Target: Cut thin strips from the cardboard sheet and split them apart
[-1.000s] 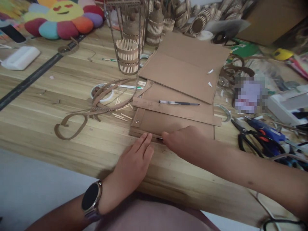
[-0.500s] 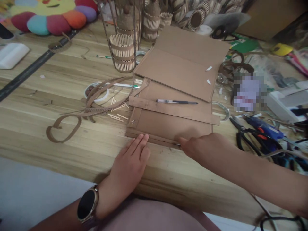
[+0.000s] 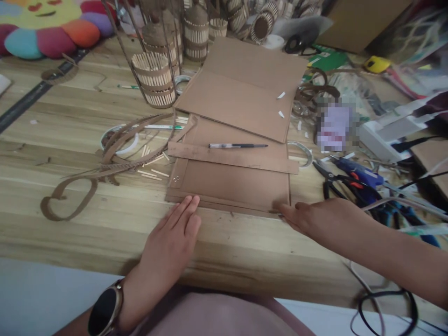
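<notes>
A brown cardboard sheet (image 3: 231, 184) lies on the wooden table, with a narrow creased strip along its near edge. My left hand (image 3: 175, 233) rests at the near left of that edge, fingers stretched out flat with their tips on the cardboard. At the near right corner, my right hand (image 3: 308, 217) presses its thumb and fingertip together at the edge; its other fingers are curled and partly hidden. Across the sheet lies a cardboard strip (image 3: 231, 159), with a black-tipped pen (image 3: 238, 145) just beyond it. A larger folded cardboard piece (image 3: 241, 88) overlaps the far side.
Left of the sheet are a coiled brown strip (image 3: 70, 198), a tape roll (image 3: 129, 145) and loose sticks. Behind stands a stick basket (image 3: 154, 79). Scissors (image 3: 331, 177), a blue glue gun (image 3: 364, 175) and cables crowd the right. A flower cushion (image 3: 56, 35) lies far left.
My right hand has slid to the right along the near edge, up to the corner. My left hand stays on the edge. The whole view has shifted, so things appear further left.
</notes>
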Available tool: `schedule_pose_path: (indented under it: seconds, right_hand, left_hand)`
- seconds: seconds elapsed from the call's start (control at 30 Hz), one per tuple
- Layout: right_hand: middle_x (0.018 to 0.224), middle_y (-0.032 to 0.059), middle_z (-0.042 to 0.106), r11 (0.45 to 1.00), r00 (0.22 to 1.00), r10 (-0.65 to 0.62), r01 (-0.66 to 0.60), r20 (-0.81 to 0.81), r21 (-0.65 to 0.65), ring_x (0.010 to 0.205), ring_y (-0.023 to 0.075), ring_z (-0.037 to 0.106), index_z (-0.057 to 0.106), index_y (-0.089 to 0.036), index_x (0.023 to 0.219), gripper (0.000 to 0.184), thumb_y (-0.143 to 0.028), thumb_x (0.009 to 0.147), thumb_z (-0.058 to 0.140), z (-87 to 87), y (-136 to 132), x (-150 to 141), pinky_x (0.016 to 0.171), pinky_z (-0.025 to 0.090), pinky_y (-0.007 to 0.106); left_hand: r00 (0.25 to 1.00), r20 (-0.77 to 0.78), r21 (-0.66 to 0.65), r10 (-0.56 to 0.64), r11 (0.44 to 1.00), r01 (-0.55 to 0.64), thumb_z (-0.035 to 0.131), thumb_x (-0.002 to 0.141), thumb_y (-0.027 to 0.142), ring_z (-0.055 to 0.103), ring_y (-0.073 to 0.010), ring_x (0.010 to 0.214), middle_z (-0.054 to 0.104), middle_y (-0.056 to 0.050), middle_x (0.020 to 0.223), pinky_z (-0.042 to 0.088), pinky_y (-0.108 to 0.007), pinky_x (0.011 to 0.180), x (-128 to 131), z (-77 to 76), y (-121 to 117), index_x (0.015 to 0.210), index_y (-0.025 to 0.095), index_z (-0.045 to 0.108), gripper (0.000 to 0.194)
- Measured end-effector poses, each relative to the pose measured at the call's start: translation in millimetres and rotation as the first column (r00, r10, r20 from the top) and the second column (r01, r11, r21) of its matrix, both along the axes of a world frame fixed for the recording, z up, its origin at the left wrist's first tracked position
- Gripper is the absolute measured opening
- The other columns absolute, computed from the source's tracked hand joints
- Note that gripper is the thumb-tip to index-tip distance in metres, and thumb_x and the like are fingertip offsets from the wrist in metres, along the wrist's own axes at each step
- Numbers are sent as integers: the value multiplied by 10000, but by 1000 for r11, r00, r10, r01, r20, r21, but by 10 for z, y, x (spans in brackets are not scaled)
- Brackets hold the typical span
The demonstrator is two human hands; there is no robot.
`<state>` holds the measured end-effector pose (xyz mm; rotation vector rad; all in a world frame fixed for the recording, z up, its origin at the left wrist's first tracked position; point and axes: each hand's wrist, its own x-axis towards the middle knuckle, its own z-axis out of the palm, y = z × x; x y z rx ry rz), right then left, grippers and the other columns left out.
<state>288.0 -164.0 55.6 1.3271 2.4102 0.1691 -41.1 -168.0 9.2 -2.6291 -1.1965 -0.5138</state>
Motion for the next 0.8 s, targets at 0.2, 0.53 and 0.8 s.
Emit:
schedule_pose_path:
  seconds: [0.2,0.53,0.8]
  right_hand:
    - [571,14,640,997,986,71,-68,149,-29,416,164,559,609,-239,1255,619,70,732,486,80,-60,109,443,124,299]
    - [601,36,656,987,997,-45,54,58,-154,454,183,580,682,-234,911,246,-174,915,444,152,-37,478,421,183,292]
    - [884,73,717,956,956,-269,280,120,-88,599,223,645,611,-246,1055,395,-481,990,300,319,234,135,410,203,274]
  left_hand:
    - [999,-46,-18,-12,1000,12,371,979,102,662,-257,1137,682,-161,1239,531,-388,934,-31,-12,-8,934,117,607,240]
    - [999,-48,7,-26,1000,26,364,977,93,664,-270,1119,688,-177,1211,535,-395,919,-29,-25,10,958,100,608,245]
    - [980,-121,-79,-159,985,151,433,956,93,646,-293,1090,680,-186,1178,544,-420,900,-88,59,171,1027,82,641,220]
